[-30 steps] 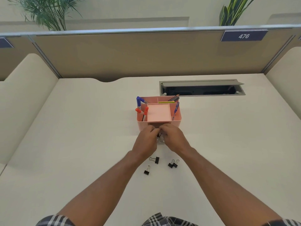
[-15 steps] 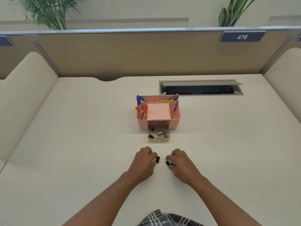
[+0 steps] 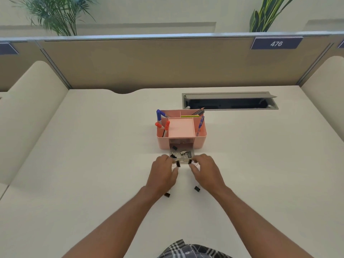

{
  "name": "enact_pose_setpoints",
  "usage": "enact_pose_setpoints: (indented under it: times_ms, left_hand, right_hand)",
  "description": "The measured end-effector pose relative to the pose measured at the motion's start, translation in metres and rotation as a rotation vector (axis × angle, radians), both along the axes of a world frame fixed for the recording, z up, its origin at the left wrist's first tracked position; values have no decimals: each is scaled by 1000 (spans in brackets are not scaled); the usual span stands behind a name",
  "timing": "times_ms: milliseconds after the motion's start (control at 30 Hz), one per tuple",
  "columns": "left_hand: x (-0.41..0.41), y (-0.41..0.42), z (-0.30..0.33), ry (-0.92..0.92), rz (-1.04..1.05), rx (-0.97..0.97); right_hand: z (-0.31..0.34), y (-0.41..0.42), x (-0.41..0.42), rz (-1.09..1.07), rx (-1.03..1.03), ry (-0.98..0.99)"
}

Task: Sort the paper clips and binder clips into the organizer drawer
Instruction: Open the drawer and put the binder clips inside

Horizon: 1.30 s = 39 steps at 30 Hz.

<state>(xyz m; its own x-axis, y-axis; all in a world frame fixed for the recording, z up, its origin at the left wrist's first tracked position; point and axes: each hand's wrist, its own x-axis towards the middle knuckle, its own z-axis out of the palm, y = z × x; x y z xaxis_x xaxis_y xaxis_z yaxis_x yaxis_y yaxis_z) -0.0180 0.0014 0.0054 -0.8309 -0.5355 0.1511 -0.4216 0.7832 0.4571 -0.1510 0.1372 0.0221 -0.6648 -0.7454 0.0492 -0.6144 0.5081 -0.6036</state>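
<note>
A pink desk organizer stands mid-desk, its clear drawer pulled out toward me with several black binder clips inside. My left hand pinches a black binder clip at the drawer's front edge. My right hand pinches another black binder clip at the same edge. Two more binder clips lie on the desk: one beside my left wrist, one by my right wrist.
Markers and pens stand in the organizer's upper compartments. An open cable tray is sunk into the desk behind it. Beige partition panels wall the back and sides.
Both hands picked a binder clip each off the desk and moved forward from the near desk area to the drawer's front edge. Two clips stay on the desk.
</note>
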Motion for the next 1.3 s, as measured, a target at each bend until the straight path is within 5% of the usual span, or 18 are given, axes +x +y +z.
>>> enact_pose_setpoints:
  times_ms: [400, 900, 1300]
  left_hand:
    - [-50, -25, 18, 6, 55, 41]
    - [72, 41, -27, -70, 102, 91]
    - [50, 45, -34, -61, 34, 66]
  right_hand:
    - [17, -52, -21, 60, 18, 91]
    - [-13, 53, 30, -79, 354, -142]
    - [-37, 35, 54, 73, 213, -7]
